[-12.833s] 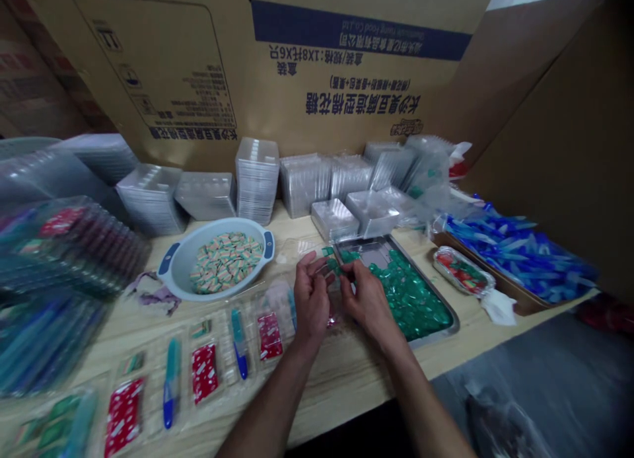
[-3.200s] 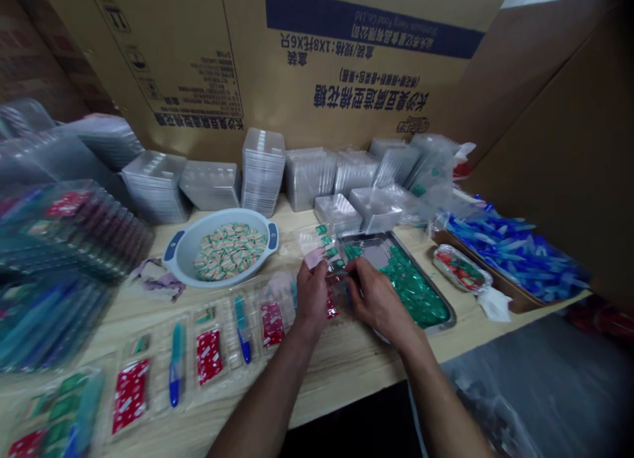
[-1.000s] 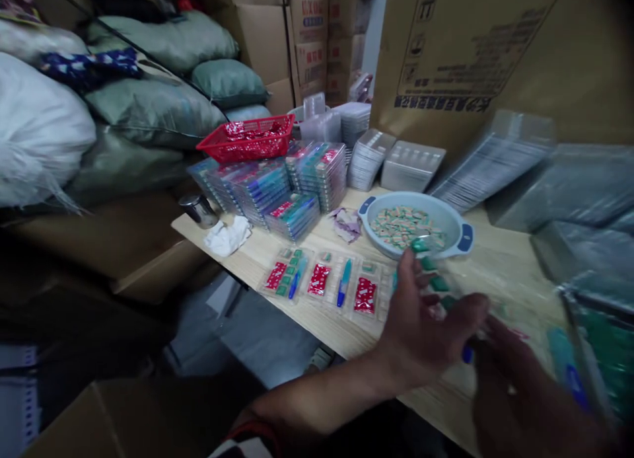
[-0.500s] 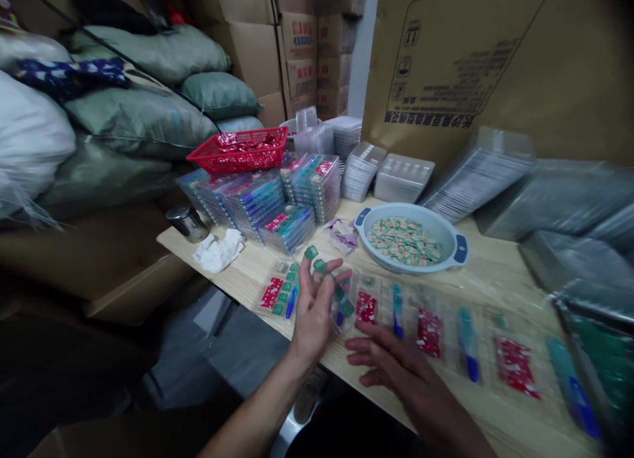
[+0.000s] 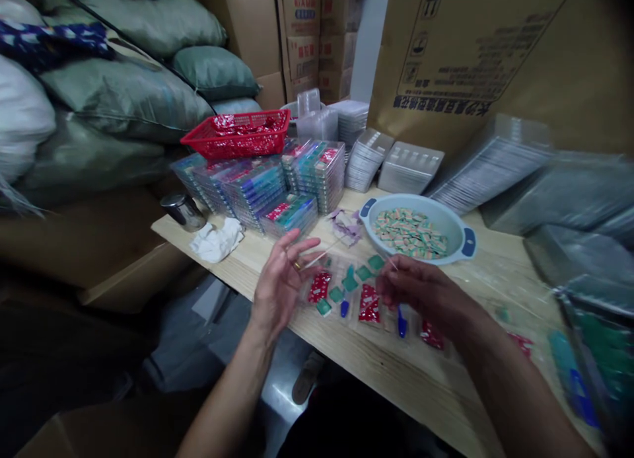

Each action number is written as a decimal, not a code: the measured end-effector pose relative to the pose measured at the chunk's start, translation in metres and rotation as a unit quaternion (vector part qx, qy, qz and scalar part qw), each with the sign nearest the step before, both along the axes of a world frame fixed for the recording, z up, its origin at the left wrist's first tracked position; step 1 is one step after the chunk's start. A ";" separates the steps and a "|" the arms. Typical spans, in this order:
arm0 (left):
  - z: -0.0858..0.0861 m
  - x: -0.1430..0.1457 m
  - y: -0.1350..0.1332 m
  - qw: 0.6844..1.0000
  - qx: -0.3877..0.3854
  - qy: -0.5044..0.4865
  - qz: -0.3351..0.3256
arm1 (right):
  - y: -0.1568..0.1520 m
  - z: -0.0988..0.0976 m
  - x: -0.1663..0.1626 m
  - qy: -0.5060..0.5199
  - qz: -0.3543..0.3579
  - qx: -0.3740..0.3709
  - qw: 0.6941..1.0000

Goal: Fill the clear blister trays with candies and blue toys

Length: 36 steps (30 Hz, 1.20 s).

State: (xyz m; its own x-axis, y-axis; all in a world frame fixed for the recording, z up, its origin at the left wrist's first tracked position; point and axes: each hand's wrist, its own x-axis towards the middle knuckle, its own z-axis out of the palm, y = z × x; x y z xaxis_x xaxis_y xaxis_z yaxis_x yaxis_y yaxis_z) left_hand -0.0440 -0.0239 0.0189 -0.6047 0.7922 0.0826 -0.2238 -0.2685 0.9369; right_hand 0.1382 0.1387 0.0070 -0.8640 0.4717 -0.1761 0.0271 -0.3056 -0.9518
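My left hand (image 5: pixel 282 279) hangs open over the wooden table (image 5: pixel 386 359), fingers spread and a ring on one finger, holding nothing. Between my hands lies a clear plastic blister tray (image 5: pixel 337 273) with green square pieces (image 5: pixel 349 283) and a red foil packet (image 5: pixel 369 303) in its hollows. My right hand (image 5: pixel 419 287) is curled over the tray's far corner, fingertips close together; what they pinch is too thin to tell. A blue-tipped item (image 5: pixel 401 323) lies just below my right hand.
A blue-handled bowl (image 5: pixel 411 200) of striped sweets stands behind the tray. Stacked filled trays (image 5: pixel 317 174), a red basket (image 5: pixel 235 134), a steel cup (image 5: pixel 183 211) and a white cloth (image 5: pixel 215 241) stand left. A metal tray (image 5: pixel 601 345) of green pieces sits right.
My view has swung left from the metal tray. My left hand has come away from the blister tray and opened, and my right hand has moved from spread flat to curled over the tray.
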 end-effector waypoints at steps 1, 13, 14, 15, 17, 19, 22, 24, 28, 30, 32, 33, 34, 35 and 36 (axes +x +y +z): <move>0.001 -0.008 0.000 1.000 -0.021 0.020 0.007 | 0.007 0.002 -0.007 -0.021 0.028 0.039 0.999; -0.065 -0.011 0.003 0.829 -0.294 0.474 0.045 | 0.003 -0.032 -0.082 -0.296 -0.005 0.572 0.765; -0.067 -0.009 0.004 0.810 -0.300 0.502 0.042 | 0.001 -0.036 -0.082 -0.303 0.007 0.587 0.751; -0.069 -0.007 0.006 0.792 -0.307 0.526 0.032 | 0.000 -0.039 -0.082 -0.310 0.017 0.599 0.738; -0.071 -0.003 0.009 0.755 -0.326 0.569 0.006 | -0.001 -0.045 -0.082 -0.324 0.027 0.619 0.715; -0.072 0.003 0.012 0.721 -0.337 0.605 -0.021 | 0.000 -0.051 -0.083 -0.340 0.033 0.635 0.693; -0.076 0.015 0.011 0.683 -0.347 0.639 -0.070 | 0.003 -0.056 -0.084 -0.345 0.056 0.657 0.668; -0.080 0.023 0.008 0.667 -0.361 0.645 -0.095 | 0.004 -0.059 -0.085 -0.346 0.062 0.659 0.665; -0.087 0.035 -0.005 0.669 -0.355 0.643 -0.112 | 0.007 -0.062 -0.086 -0.341 0.052 0.637 0.689; -0.087 0.040 -0.012 0.677 -0.350 0.636 -0.122 | 0.007 -0.062 -0.087 -0.331 0.051 0.622 0.708; -0.087 0.044 -0.017 0.683 -0.355 0.627 -0.120 | 0.007 -0.061 -0.088 -0.320 0.059 0.612 0.721; -0.086 0.046 -0.019 0.687 -0.359 0.622 -0.113 | 0.007 -0.061 -0.088 -0.316 0.065 0.610 0.724; -0.086 0.048 -0.019 0.692 -0.360 0.617 -0.102 | 0.006 -0.061 -0.088 -0.313 0.071 0.608 0.726; -0.085 0.050 -0.020 0.699 -0.360 0.612 -0.089 | 0.006 -0.061 -0.089 -0.312 0.075 0.607 0.727; -0.085 0.051 -0.020 0.707 -0.355 0.607 -0.075 | 0.005 -0.061 -0.089 -0.310 0.077 0.604 0.730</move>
